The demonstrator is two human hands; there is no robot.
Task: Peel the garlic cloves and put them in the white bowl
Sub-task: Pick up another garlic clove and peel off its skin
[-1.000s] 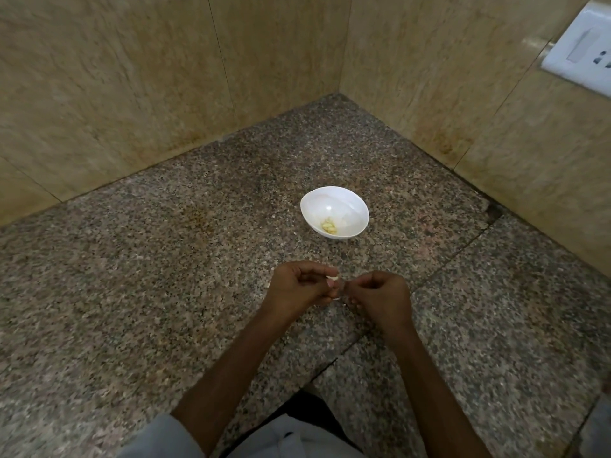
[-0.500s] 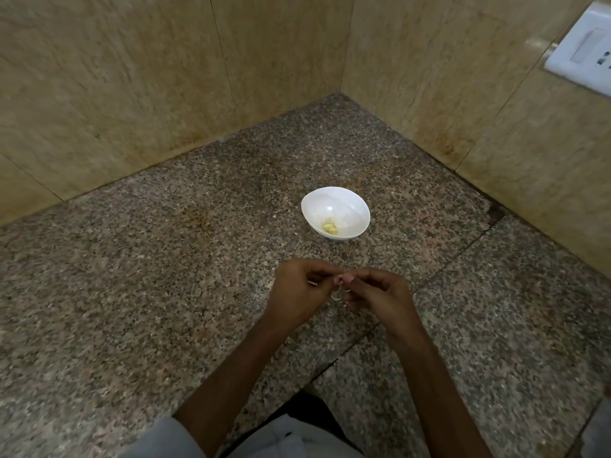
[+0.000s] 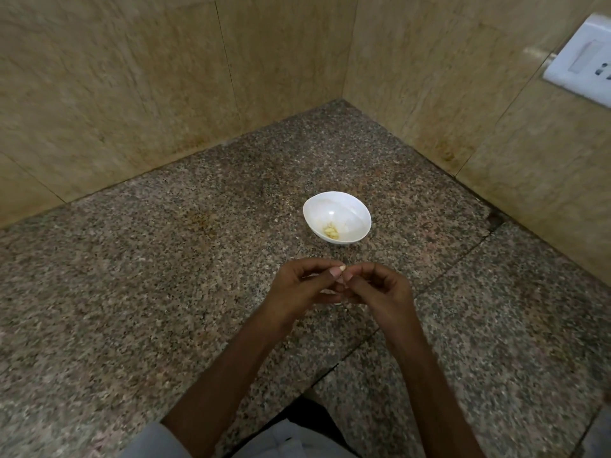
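A white bowl [image 3: 350,206] sits on the granite counter, with a little pale yellow peeled garlic [image 3: 330,231] at its bottom. Just in front of the bowl my left hand [image 3: 302,287] and my right hand [image 3: 380,289] meet fingertip to fingertip. Both have curled fingers and pinch a small garlic clove [image 3: 340,285] between them. The clove is almost wholly hidden by the fingers; only pale bits show.
The speckled granite counter [image 3: 165,292] runs into a corner of beige tiled walls [image 3: 132,94]. A white switch and socket plate [image 3: 582,67] is on the right wall. A seam in the counter runs diagonally under my right arm.
Both hands stay joined on the clove in front of the bowl; the fingers have shifted slightly around it. The bowl has not moved.
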